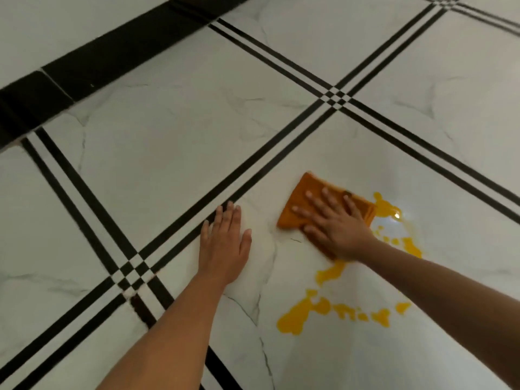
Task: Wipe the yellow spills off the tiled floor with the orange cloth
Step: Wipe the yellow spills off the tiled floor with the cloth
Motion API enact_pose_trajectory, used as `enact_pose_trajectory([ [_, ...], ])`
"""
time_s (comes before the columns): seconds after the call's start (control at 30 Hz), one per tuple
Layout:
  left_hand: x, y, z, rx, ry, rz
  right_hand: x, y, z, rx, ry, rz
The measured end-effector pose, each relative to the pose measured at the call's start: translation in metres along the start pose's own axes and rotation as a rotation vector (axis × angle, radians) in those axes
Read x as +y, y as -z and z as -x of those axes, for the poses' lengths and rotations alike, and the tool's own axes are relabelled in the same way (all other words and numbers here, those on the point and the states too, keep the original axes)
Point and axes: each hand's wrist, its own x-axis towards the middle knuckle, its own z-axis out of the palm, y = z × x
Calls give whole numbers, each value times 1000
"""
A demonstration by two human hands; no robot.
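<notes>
Down on the tiled floor, both hands lie flat with palms facing the tiles. The right hand presses on the orange cloth, fingers spread wide across its top, gripping nothing but pinning the fabric under the palm. The cloth is folded into a rough rectangle, tilted so one corner points up and away from the person; its near end is hidden under the heel of the hand. The left hand rests bare on a white tile, fingers stretched out and close together, empty, its fingertips touching the double black stripe that runs diagonally across the floor. The two hands sit near each other but apart, with plain tile between them.

Yellow spills lie on the same white tile as the cloth. One patch sits just beside the cloth's right edge, touching it, with a bright glare spot on the wet surface. More blotches and small drops trail down alongside the right forearm, and the largest pool spreads between the two forearms, nearer the person, with a row of small blobs running rightward from it. The white tiles carry faint grey veining and are bordered by paired black lines that cross in small checkered squares. A broad black band runs along the upper left.
</notes>
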Motion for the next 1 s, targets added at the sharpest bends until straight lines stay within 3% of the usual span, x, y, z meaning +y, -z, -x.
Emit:
enact_pose_trajectory([
  [0.07,13,-8,7,-10,-1,4,10,10,-9,-25,-324,-116],
  [0.1,17,-10,8,-9,4,5,4,8,-11,-52,-394,-128],
  [0.13,21,-10,9,-7,6,9,-8,4,-7,-57,-374,-105],
  [0.27,34,-11,4,16,-69,-28,-15,-5,42,-142,78,-9],
  [0.3,35,-11,1,22,-92,-39,-3,-1,40,-121,55,-5],
  [0.4,45,-15,-5,31,-149,-27,28,11,17,-60,-339,-74],
  [0.47,53,-18,-7,24,-165,-22,24,9,11,-60,-489,-148],
  [0.6,72,-18,-18,40,-204,-5,13,17,27,-48,-501,-310],
  [0.73,106,-14,-19,50,-171,78,37,32,62,88,-569,-341],
  [0.83,141,-16,-19,58,-209,97,64,47,91,-4,-597,-260],
  [1.0,202,-27,-34,-42,-214,41,91,75,104,-151,-487,-235],
])
